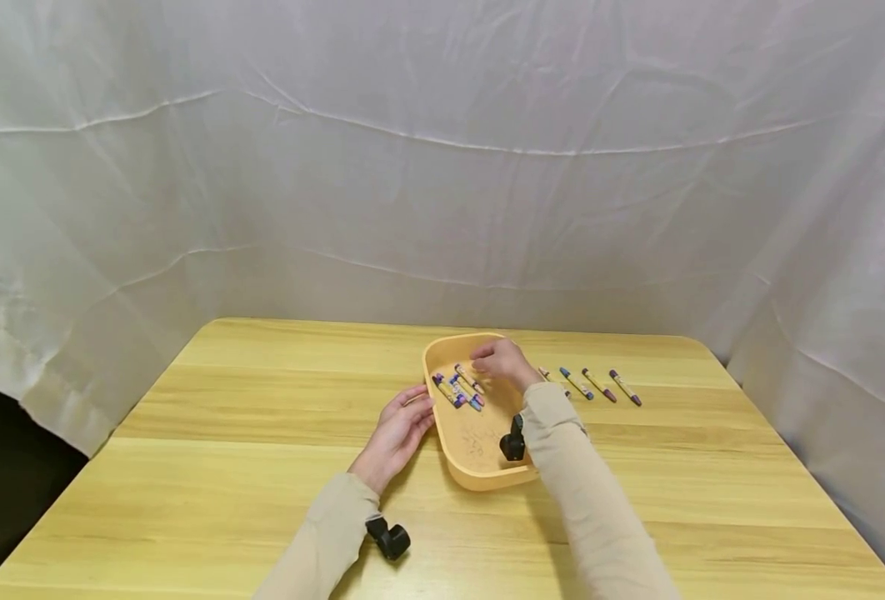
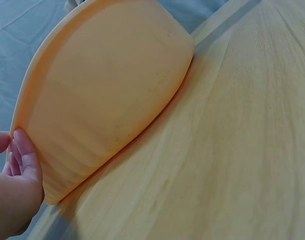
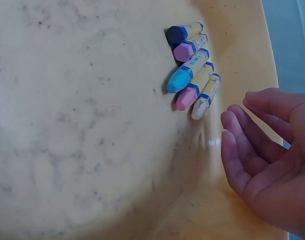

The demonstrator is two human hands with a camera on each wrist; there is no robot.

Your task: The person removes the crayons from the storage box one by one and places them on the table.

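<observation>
Crayons [image 1: 459, 388] lie in a loose cluster in the far half of a shallow yellow tray [image 1: 480, 477], which sits on the wooden table [image 1: 225, 433]; the right wrist view shows six of them side by side [image 3: 191, 82], paper-wrapped, with dark blue, pink, light blue and pale tips. Four more crayons [image 1: 598, 384] lie in a row on the table just to the right of the tray, the nearest partly hidden behind the right hand, so there may be one I cannot count. The right hand [image 1: 501, 362] hovers above the tray beside the cluster, fingers relaxed and slightly bent, grasping nothing. The left hand [image 1: 397, 432] rests flat against the tray's left outer wall, fingers straight, pressing rather than gripping. There is one tray and one table. The crayons look light, stiff and brittle — likely to snap if bent and to roll on a smooth surface — so I judge each is best pinched at the middle of its paper sleeve, not at the waxy tip. The tray looks like light, rigid plastic and may slide unless steadied at its rim.
</observation>
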